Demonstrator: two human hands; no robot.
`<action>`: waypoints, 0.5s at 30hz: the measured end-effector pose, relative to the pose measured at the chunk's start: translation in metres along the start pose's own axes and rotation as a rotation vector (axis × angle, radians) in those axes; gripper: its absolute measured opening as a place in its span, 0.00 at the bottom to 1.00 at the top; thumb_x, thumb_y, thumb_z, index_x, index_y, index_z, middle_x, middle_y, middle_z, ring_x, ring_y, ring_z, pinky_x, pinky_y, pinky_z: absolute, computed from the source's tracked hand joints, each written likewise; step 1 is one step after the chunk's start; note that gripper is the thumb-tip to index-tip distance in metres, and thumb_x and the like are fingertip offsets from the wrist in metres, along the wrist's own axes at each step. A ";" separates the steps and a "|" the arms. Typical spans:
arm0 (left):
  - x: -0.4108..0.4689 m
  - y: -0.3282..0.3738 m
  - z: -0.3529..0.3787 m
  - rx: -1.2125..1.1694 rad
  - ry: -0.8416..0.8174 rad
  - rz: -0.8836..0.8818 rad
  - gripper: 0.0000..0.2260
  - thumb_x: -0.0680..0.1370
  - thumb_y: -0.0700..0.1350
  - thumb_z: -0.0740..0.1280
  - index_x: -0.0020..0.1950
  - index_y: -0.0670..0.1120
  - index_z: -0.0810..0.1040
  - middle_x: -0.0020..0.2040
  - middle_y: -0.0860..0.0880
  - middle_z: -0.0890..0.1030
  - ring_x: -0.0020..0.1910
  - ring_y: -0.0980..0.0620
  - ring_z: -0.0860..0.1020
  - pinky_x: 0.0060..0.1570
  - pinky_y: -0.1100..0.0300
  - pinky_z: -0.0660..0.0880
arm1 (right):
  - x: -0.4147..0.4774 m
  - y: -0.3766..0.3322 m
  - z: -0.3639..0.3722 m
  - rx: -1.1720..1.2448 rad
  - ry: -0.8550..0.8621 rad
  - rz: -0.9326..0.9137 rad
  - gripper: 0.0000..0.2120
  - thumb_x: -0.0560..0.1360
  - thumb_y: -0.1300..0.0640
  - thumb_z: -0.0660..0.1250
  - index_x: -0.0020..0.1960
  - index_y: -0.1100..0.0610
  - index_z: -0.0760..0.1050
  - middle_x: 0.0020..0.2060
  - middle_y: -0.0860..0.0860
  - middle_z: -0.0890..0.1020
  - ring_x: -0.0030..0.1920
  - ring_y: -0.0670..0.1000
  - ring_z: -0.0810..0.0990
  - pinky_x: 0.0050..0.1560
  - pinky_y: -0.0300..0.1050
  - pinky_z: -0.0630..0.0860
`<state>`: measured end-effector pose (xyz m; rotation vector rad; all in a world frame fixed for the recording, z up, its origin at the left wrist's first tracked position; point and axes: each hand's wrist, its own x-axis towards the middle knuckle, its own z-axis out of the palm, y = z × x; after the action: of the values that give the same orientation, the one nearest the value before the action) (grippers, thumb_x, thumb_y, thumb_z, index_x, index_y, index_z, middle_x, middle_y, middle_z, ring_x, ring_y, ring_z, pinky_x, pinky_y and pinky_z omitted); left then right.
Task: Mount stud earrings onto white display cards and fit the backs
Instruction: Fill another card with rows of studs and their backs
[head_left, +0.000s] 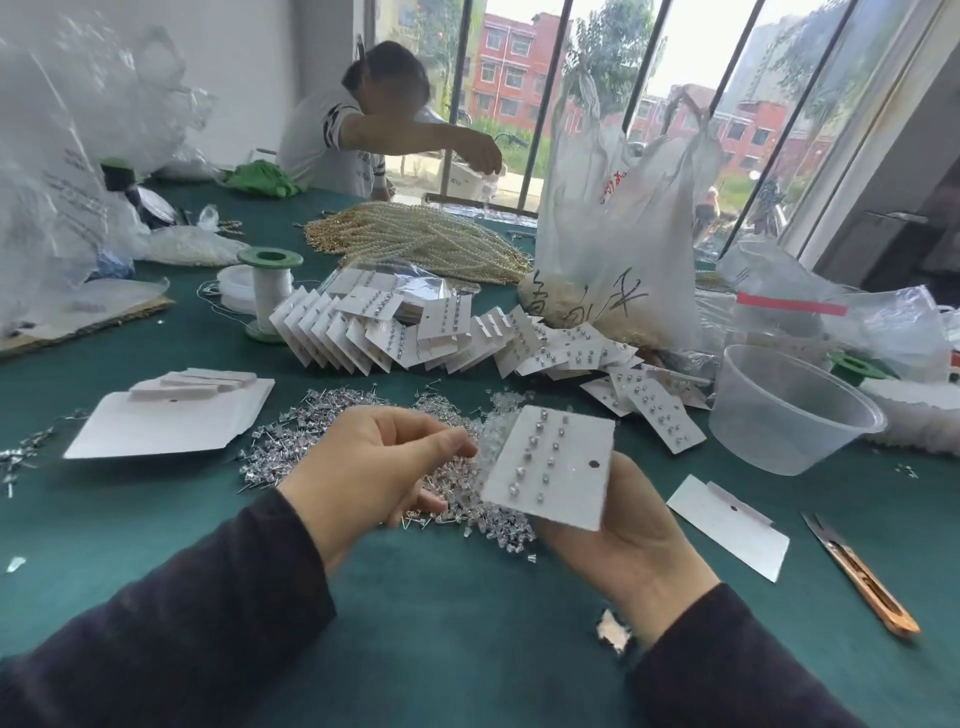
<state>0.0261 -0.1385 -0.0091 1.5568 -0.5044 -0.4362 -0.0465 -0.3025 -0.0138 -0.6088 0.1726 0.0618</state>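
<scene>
My right hand holds a white display card from beneath; two rows of stud earrings sit on the card. My left hand hovers just left of the card with thumb and forefinger pinched together at the card's left edge; what they pinch is too small to see. Under both hands lies a heap of loose silver studs and clear backs on the green table. Filled cards are fanned out behind.
Blank cards lie at the left, one more blank card at the right beside orange snips. A clear plastic tub, plastic bags, a green spool and pearl strands stand behind. Another person sits across the table.
</scene>
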 end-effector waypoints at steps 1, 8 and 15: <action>0.000 0.000 -0.001 -0.015 0.010 0.010 0.10 0.68 0.50 0.68 0.44 0.45 0.82 0.18 0.50 0.72 0.15 0.57 0.67 0.42 0.36 0.74 | 0.000 0.001 -0.002 0.023 -0.005 0.015 0.28 0.46 0.70 0.80 0.47 0.67 0.80 0.42 0.64 0.82 0.40 0.61 0.83 0.37 0.55 0.81; 0.000 -0.004 -0.001 -0.076 -0.191 0.006 0.16 0.60 0.54 0.71 0.46 0.53 0.83 0.34 0.48 0.81 0.24 0.55 0.74 0.25 0.61 0.76 | -0.007 0.007 -0.005 -0.078 -0.082 0.133 0.21 0.55 0.64 0.80 0.46 0.70 0.81 0.40 0.63 0.83 0.38 0.57 0.83 0.38 0.47 0.81; 0.000 -0.006 0.002 -0.313 -0.242 -0.181 0.10 0.61 0.39 0.71 0.42 0.41 0.81 0.31 0.43 0.80 0.25 0.51 0.77 0.24 0.62 0.76 | -0.005 0.008 0.004 -0.184 -0.055 0.178 0.27 0.62 0.60 0.77 0.57 0.70 0.76 0.47 0.62 0.81 0.44 0.56 0.81 0.51 0.47 0.77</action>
<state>0.0257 -0.1397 -0.0153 1.2574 -0.4563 -0.8112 -0.0515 -0.2934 -0.0144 -0.7733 0.1685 0.2681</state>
